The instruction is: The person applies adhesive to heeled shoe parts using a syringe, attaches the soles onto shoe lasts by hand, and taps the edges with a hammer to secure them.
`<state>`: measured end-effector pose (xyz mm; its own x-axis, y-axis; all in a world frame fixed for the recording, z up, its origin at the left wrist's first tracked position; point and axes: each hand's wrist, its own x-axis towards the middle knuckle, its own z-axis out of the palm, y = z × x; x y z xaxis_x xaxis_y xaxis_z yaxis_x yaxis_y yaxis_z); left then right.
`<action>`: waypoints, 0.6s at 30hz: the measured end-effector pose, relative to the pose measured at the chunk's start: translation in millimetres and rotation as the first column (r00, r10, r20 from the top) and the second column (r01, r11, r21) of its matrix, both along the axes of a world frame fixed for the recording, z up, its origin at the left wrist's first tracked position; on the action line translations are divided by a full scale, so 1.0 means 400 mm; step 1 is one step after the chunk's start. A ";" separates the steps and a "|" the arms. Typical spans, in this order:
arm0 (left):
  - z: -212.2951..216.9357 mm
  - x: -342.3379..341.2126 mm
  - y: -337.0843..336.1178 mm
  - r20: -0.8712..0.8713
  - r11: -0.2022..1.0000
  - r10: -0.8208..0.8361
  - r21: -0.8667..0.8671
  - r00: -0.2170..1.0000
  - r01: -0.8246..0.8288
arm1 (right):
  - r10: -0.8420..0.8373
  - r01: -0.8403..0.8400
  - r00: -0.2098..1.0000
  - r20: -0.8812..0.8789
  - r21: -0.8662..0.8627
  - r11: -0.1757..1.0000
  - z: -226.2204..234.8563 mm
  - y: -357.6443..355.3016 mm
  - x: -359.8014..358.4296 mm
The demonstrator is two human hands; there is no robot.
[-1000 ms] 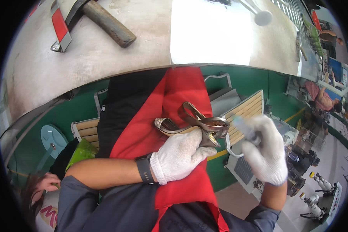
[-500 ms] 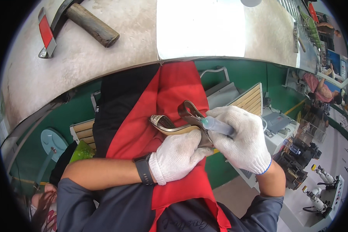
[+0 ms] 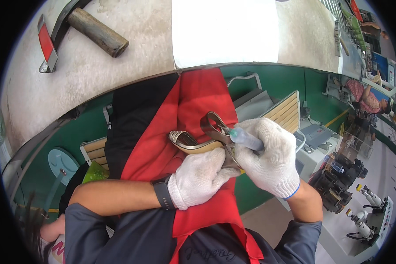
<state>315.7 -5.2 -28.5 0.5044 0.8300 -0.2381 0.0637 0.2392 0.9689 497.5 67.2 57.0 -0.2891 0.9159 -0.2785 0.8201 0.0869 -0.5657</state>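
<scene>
Both hands wear white knit gloves. My left hand (image 3: 200, 176) grips a strappy sandal (image 3: 197, 141) with a tan sole, a woven toe band and brown straps, held over a red apron (image 3: 193, 101) on my lap. My right hand (image 3: 268, 160) holds a small translucent tube with a pale green tip (image 3: 244, 137) and presses that tip against the sandal's brown strap. The two hands touch over the shoe, and part of the sandal is hidden under them.
A grey workbench (image 3: 132, 39) runs above, with a wooden-handled hammer (image 3: 86, 28) and a white sheet (image 3: 224, 31) on it. A slatted wooden stool (image 3: 286, 110) and machines (image 3: 347, 176) stand to the right. A person (image 3: 367, 94) sits far right.
My right hand came in from the right with the tube and closed onto the sandal's strap. The left hand kept holding the sandal in place.
</scene>
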 end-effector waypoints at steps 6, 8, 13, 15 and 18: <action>-0.011 0.006 -0.015 0.068 0.998 0.054 0.007 0.996 -0.055 | 0.008 -0.012 0.995 -0.095 -0.039 0.999 0.014 0.011 0.018; -0.013 0.002 -0.019 0.052 1.000 0.027 -0.004 0.998 -0.027 | -0.005 -0.014 0.990 -0.143 -0.131 0.991 0.027 0.015 0.021; -0.008 0.003 -0.023 0.032 1.000 0.003 -0.031 0.999 -0.002 | 0.066 -0.066 0.992 -0.103 0.001 0.998 0.010 -0.007 0.018; -0.006 -0.001 -0.016 0.036 1.000 0.019 -0.025 0.999 -0.018 | 0.085 -0.085 0.993 -0.084 0.012 0.996 -0.006 -0.003 0.020; -0.012 -0.008 -0.012 0.022 0.997 0.056 0.051 0.998 -0.057 | 0.076 -0.075 0.997 -0.022 0.044 0.996 -0.014 0.003 -0.003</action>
<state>312.5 -10.0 -33.4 0.4609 0.8682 -0.1839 0.0314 0.1911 0.9811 496.2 68.3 51.2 -0.3640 0.9021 -0.2317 0.7968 0.1728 -0.5790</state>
